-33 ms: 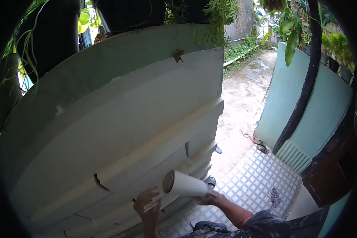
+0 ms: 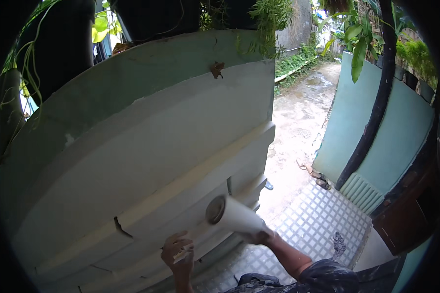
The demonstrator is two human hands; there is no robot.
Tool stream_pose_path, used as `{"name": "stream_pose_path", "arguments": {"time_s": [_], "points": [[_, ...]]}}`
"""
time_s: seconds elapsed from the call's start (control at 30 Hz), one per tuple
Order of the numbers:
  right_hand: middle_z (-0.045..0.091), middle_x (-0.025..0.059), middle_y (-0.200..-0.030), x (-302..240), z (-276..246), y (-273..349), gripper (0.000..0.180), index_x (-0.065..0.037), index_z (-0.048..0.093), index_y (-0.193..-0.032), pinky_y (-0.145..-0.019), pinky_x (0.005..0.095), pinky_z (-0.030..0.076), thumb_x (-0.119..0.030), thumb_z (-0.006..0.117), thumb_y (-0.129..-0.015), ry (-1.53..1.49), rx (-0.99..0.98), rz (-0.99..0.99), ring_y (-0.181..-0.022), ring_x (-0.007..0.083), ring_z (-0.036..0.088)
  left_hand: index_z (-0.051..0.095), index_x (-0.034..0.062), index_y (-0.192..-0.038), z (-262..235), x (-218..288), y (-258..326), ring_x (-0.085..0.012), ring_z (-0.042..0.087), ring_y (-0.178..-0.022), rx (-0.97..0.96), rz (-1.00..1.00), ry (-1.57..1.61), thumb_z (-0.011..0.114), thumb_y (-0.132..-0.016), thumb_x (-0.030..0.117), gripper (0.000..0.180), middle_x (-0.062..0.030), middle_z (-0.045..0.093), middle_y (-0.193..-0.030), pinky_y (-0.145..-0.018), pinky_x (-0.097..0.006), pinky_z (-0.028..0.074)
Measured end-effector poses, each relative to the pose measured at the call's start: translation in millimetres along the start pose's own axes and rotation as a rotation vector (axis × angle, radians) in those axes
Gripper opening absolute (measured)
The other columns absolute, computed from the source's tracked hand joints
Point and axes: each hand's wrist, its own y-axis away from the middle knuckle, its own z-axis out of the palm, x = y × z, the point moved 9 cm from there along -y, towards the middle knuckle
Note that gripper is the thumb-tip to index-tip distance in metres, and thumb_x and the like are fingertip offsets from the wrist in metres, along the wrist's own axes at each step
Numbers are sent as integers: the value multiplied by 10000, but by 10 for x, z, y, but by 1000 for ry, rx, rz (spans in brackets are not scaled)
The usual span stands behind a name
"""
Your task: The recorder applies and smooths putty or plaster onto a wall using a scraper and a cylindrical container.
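Note:
My right hand (image 2: 263, 236) is closed round the lower right end of a white cylinder (image 2: 240, 217). The cylinder's round end, grey-brown inside a paler rim, faces up and left, and whether it is hollow I cannot tell. To its lower left, my left hand (image 2: 176, 250) has its fingers bent round a small flat whitish thing (image 2: 182, 255), slightly blurred. Both hands are in front of a wall (image 2: 146, 141) with a green top band, a pale lower face and stepped ledges. Dark gaps (image 2: 122, 227) break the ledges, and the hands do not clearly touch them.
Dark plant pots (image 2: 58, 49) line the wall's top, where a dry brown leaf (image 2: 217, 70) clings. A patterned tile floor (image 2: 303, 229) lies at right, with sandals (image 2: 321, 180) and a crumpled cloth (image 2: 338, 242). Beyond are a leaning dark trunk (image 2: 376, 112) and a pale green wall (image 2: 354, 105).
The white cylinder has tipped, its round end now higher and a little to the right. My left hand has shifted slightly left, and the view has moved a little.

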Motion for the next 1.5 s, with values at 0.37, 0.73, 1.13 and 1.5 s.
{"name": "stream_pose_path", "arguments": {"time_s": [0.37,0.73,1.13,1.5], "points": [[541,271,-1018,1363,-1788,-1833,284,84,503,-1083,-853,445,394,-156,462,-936,595,759,27,-962,395,519,544,-4,-869,-189,-1073,596,-173,588,-717,7,-323,113,618,-744,47,155,-123,595,-793,-619,-278,493],[555,259,-1023,985,-1418,-1946,268,72,524,-1069,-834,483,396,-133,500,-898,509,635,-202,-953,440,514,646,21,-883,-357,-1291,667,-122,599,-745,31,-417,16,661,-796,47,92,-34,644,-824,-696,-265,493],[570,227,-987,1340,-1900,-1956,288,59,525,-1117,-762,463,442,-68,548,-859,332,604,138,-889,391,556,654,-21,-845,-571,-1325,687,-127,525,-624,-31,-190,-416,736,-757,115,182,-47,626,-730,-579,-291,440],[553,255,-952,1477,-1734,-1620,237,66,546,-1061,-771,417,433,-106,438,-939,394,619,259,-916,354,544,374,-80,-1129,-1044,-2353,1312,-160,586,-625,85,-750,-80,635,-839,128,442,-143,577,-735,-518,-267,474]]}}
